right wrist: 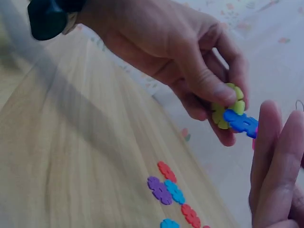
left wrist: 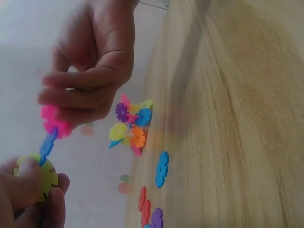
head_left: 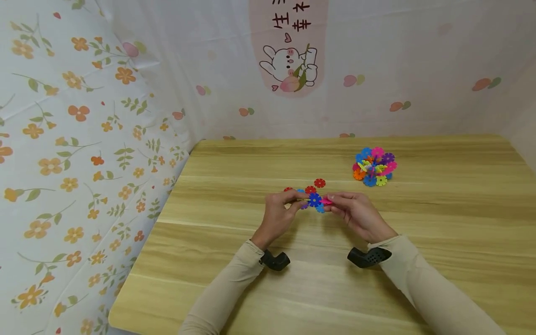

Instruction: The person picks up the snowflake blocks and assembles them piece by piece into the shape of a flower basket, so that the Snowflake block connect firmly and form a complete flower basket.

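My left hand (head_left: 278, 213) pinches a yellow snowflake disc (left wrist: 50, 179) between thumb and fingers. Opposite it, my right hand (head_left: 358, 213) grips a pink snowflake disc (left wrist: 49, 118). Between the two hands a dark blue snowflake disc (head_left: 314, 200) links them, its slots meeting the yellow one at one side and the pink one at the other. In the right wrist view the pink disc is mostly hidden behind the right fingers (right wrist: 268, 152). The joined discs are held above the table, over several loose ones.
Loose discs lie just beyond the hands, among them a red disc (head_left: 319, 183), a purple disc (right wrist: 159, 190) and a light blue disc (left wrist: 162, 169). A many-coloured ball of joined discs (head_left: 374, 167) stands at the back right of the wooden table (head_left: 234, 163). Patterned cloth (head_left: 167, 116) hangs behind.
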Demonstrator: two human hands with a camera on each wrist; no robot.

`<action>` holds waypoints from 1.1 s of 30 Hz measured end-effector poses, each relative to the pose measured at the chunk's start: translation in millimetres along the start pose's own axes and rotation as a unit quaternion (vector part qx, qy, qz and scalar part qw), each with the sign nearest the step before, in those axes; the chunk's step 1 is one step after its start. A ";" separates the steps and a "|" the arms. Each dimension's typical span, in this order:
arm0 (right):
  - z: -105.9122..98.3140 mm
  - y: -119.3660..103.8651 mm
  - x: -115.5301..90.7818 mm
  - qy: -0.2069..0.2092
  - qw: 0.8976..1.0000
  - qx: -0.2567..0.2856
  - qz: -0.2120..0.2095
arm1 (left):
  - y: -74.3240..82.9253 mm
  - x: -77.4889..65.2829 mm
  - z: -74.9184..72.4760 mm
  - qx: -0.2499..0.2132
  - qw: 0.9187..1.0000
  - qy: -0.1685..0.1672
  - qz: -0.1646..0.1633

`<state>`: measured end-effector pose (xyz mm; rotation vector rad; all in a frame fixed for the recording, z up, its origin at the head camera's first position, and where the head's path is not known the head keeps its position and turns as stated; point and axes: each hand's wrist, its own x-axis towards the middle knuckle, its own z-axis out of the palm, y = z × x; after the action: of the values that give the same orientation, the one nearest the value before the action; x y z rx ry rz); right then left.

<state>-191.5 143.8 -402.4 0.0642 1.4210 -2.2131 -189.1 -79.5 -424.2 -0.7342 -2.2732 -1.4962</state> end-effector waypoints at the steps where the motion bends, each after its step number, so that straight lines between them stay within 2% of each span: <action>1: -0.6 0.7 -0.2 -0.008 1.000 0.006 0.001 | 0.0 -0.1 0.4 -0.004 1.000 0.001 0.000; 4: -2.4 3.0 -0.9 -0.030 0.999 0.008 -0.011 | 0.2 -0.4 1.3 -0.012 1.000 0.005 -0.005; 6: -3.3 4.9 -1.3 -0.038 0.999 -0.014 -0.029 | 1.1 -0.8 1.9 -0.022 1.000 0.011 -0.012; 12: -4.1 9.5 -1.0 -0.028 0.994 -0.075 -0.079 | 5.9 -0.7 5.7 -0.044 0.998 0.017 -0.049; 15: -4.0 10.1 -1.2 -0.023 0.994 -0.072 -0.083 | 9.1 0.9 7.0 -0.048 0.996 0.015 -0.069; 20: -5.9 9.9 -0.8 -0.035 0.995 -0.067 -0.065 | 33.5 5.8 -0.7 -0.049 0.996 0.007 -0.080; 22: -6.1 9.9 0.7 -0.048 0.995 -0.057 -0.059 | 31.7 6.1 -1.5 -0.055 0.995 0.004 -0.080; 27: -2.8 10.6 7.3 -0.050 0.997 -0.029 -0.048 | 5.4 6.4 1.7 -0.080 0.991 -0.013 -0.103; 30: -2.1 10.9 9.7 -0.029 0.997 -0.055 -0.046 | 3.1 9.6 -1.3 -0.087 0.988 -0.041 -0.122; 33: -3.4 11.6 10.5 -0.011 0.991 -0.113 -0.068 | 0.9 10.2 -4.2 -0.095 0.983 -0.052 -0.149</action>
<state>-196.4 138.9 -416.8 -0.1386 1.6988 -2.1348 -197.0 -80.6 -416.5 -0.5493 -2.4262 -1.8720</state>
